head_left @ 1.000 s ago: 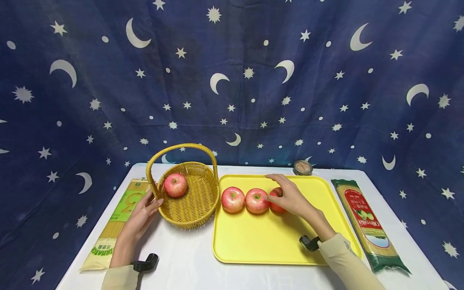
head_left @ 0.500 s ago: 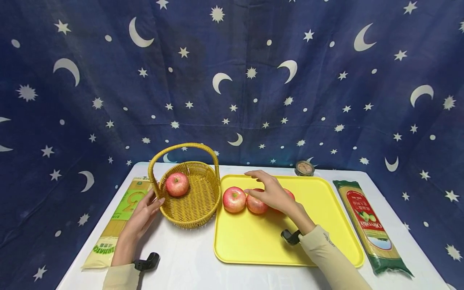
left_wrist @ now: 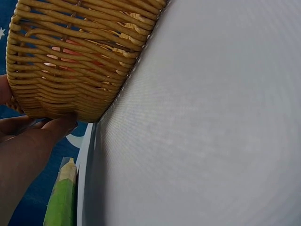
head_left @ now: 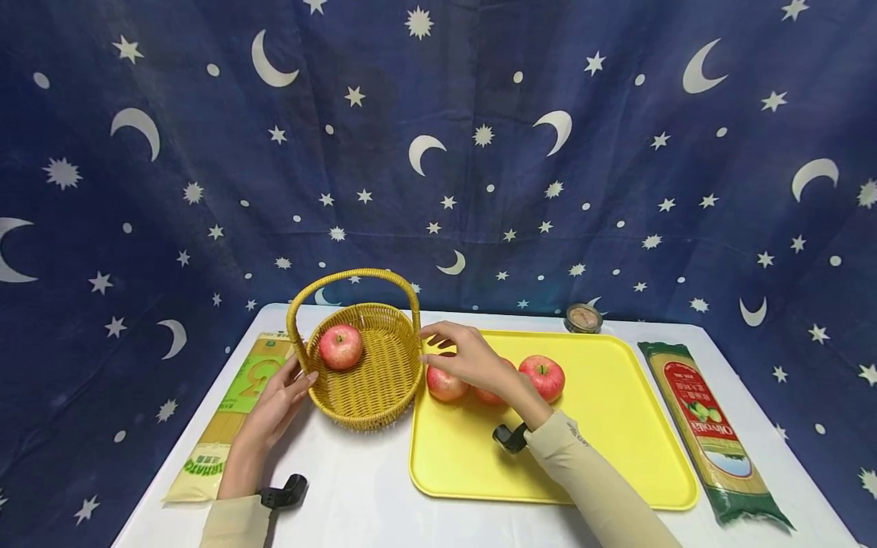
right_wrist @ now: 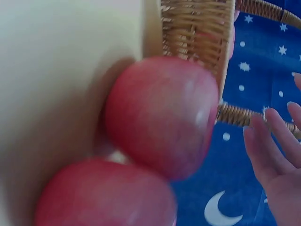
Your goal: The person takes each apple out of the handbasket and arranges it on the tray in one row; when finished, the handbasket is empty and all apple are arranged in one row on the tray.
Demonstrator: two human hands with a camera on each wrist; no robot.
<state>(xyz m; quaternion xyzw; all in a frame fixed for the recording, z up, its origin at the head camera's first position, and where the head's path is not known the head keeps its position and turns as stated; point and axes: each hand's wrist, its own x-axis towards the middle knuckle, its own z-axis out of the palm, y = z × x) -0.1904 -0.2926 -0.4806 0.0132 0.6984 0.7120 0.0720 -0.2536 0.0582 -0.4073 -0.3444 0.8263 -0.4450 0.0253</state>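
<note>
Nearest, both sleeves (head_left: 236,521) run off the bottom edge. On a clock centred on the basket (head_left: 373,418), the left hand (head_left: 277,399) grips its side at nine, some fingers hidden behind the weave. At three, the right hand (head_left: 473,361) is empty, fingers loosely spread, partly covering two apples (head_left: 448,386) on the tray (head_left: 617,426); contact is unclear. A third apple (head_left: 541,378) sits farther along. Inside the basket, one red apple (head_left: 340,347) lies at ten. Behind, the curtain (head_left: 479,190) is cut off above.

middle apple (head_left: 488,397): part-hidden by right hand (head_left: 467,358) | basket (left_wrist: 80,61): cropped, left wrist view
</note>
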